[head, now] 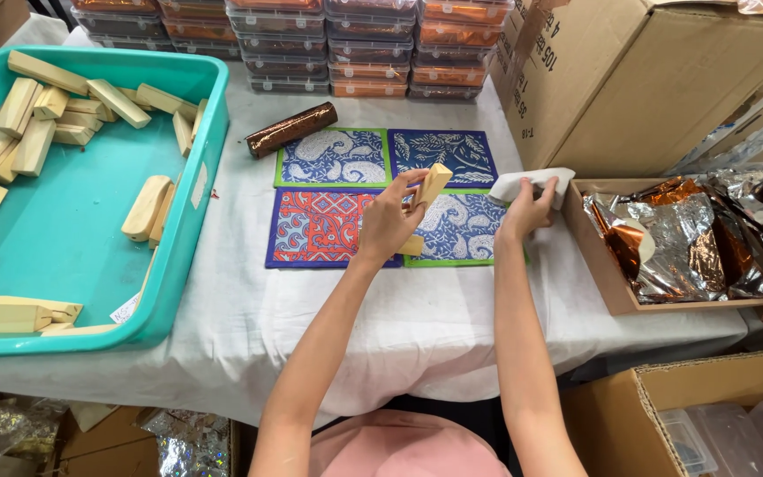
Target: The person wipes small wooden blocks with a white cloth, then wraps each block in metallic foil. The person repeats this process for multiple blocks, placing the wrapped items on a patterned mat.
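Left hand point(388, 221) is pinching a wooden block point(431, 185) upright over the patterned mats point(381, 196), fingers clamped on its lower end; right hand point(527, 210) is closing on a white cloth point(523, 183) by the foil-filled box point(600, 265); such a light pinch is risking the block tipping out, I judge.

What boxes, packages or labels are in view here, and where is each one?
Large cardboard box: back right, brown, dark printing.
Stacked clear lidded containers: back centre, orange contents.
Open cardboard box: lower right, holds clear plastic.
Shallow cardboard tray: right, holding crinkled foil wrappers.
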